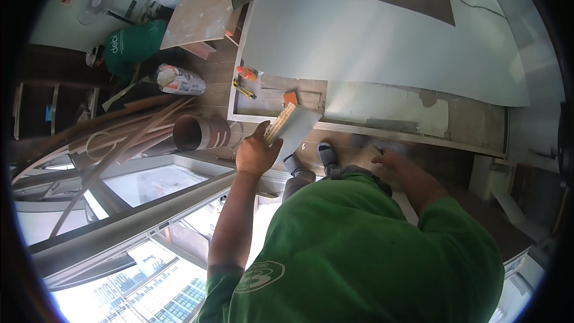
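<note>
Step, judged: board handling. Left hand (257, 154) curls round the raw edge of a white-faced board (302, 127), at the near rim of a shallow frame (382, 134). Right hand (388, 158) closes on a small tan piece (375, 151), kind unclear. Next move probably calls for rim clearance. Frame contents include: red bottle (246, 73), yellow utility knife (244, 88).

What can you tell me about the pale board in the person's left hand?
The pale board is flat, with a smooth grey-white face and a rough, yellowish edge resembling raw wood. The left hand grips it at that edge, holding it tilted. Its far end overlaps the frame in view; contact there is unclear.
</note>
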A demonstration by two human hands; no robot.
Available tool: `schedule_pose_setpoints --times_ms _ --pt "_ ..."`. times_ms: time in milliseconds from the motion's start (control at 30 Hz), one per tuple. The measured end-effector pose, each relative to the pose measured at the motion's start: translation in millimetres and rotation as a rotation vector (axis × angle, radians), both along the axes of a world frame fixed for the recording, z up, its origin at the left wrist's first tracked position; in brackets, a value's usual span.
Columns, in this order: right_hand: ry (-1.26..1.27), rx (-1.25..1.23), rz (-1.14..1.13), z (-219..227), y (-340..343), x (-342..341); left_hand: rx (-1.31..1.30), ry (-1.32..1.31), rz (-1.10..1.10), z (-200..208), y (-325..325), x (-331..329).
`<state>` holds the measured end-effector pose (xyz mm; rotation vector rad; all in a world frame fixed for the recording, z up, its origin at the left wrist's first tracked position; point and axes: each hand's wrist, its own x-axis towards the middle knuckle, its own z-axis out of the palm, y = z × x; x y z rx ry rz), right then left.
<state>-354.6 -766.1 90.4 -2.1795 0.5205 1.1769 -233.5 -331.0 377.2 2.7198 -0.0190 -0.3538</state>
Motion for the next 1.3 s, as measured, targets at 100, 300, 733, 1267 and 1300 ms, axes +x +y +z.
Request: schedule_pose_setpoints --times_ms 100,300,733,1267,1300 --pt "0.016 0.011 -0.005 1 0 5 -0.009 0.097 -0.058 8 1 9" --pt "-0.246 -0.076 -0.237 26 22 4 0.072 0.108 -0.086 21 -14 32" --pt "-0.04 0.35 -0.737 10 49 7 0.092 0.193 -0.281 3 7 76" --pt "-0.318 0.267 -0.569 -121 156 120 0.053 0.215 -0.33 7 -6 133" --pt "-0.233 0.294 -0.592 -126 159 126 0.037 0.209 -0.319 5 -3 134"
